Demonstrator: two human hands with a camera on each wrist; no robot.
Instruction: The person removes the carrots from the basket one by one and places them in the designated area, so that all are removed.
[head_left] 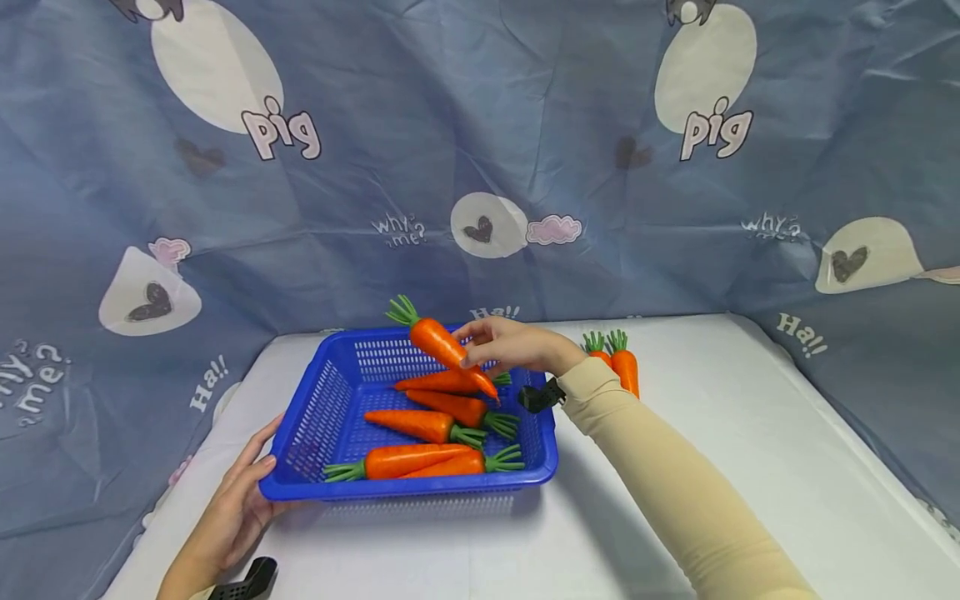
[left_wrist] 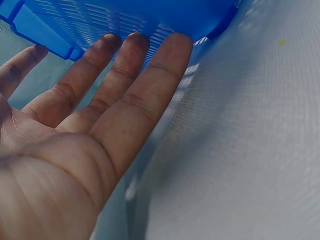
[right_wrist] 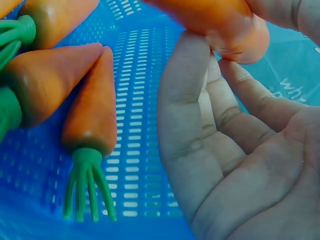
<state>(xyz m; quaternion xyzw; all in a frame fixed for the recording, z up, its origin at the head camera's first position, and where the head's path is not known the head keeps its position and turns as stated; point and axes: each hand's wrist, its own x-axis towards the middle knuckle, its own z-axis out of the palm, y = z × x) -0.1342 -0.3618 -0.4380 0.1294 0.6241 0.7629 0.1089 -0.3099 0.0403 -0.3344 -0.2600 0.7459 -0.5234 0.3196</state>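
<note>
a green-topped, tapered orange carrot (head_left: 437, 342) is pinched mid-frame by the right hand (head_left: 513, 344), above a blue slotted-plastic basket (head_left: 420, 489), touched at lower left by extended fingers of the left hand (head_left: 236, 512). carrot transfer seems underway; steady pinching seems called for.

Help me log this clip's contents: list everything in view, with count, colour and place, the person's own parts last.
Basket: 1, blue, on the tabletop
Basket carrots: 5 visible, orange with green tops, lying in the basket
Held carrot: 1, orange with green top, in the right hand
Loose carrots: 2 visible, orange with green tops, right of the basket, partly hidden
Tabletop: 1, white, under the basket
Backdrop: printed fabric, blue-grey, behind and beside the tabletop
Wrist devices: 2, black, one per wrist
Right sleeve: 1, beige, on the right arm
Left hand: 1, bare, at the basket's near-left corner
Right hand: 1, bare, above the basket
</note>
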